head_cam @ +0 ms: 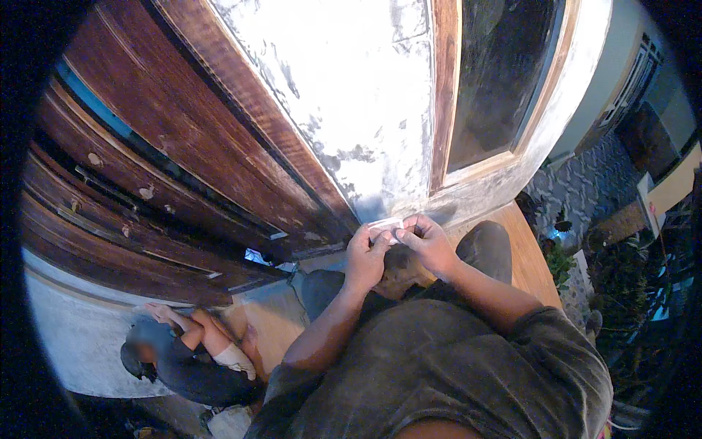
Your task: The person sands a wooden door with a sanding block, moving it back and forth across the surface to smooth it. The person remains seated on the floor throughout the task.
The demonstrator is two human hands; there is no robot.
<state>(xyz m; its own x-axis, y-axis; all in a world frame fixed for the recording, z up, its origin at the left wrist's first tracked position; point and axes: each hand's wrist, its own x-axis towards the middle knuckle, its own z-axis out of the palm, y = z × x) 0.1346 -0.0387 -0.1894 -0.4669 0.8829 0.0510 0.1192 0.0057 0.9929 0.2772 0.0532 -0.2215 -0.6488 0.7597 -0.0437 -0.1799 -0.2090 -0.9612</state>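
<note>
Between my hands is a small flat piece (pixel 385 224), folded or layered, with a white edge and a dull brownish face. Whether it is paper, sandpaper or something else I cannot tell. My left hand (pixel 366 262) grips its left side, thumb on top. On the right side, my right hand (pixel 431 248) pinches it with thumb and curled fingers. Both thumbs nearly meet over the near edge. The piece is held above my lap, in front of the foot of a patchy white wall (pixel 351 71).
Dark brown wooden doors (pixel 181 126) stand to the left, one with a gap. A wood-framed window (pixel 502 71) is set in the wall ahead. Another person (pixel 205 367) sits at lower left on the tan floor (pixel 269 324). Plants (pixel 559 264) grow beyond the floor's right edge.
</note>
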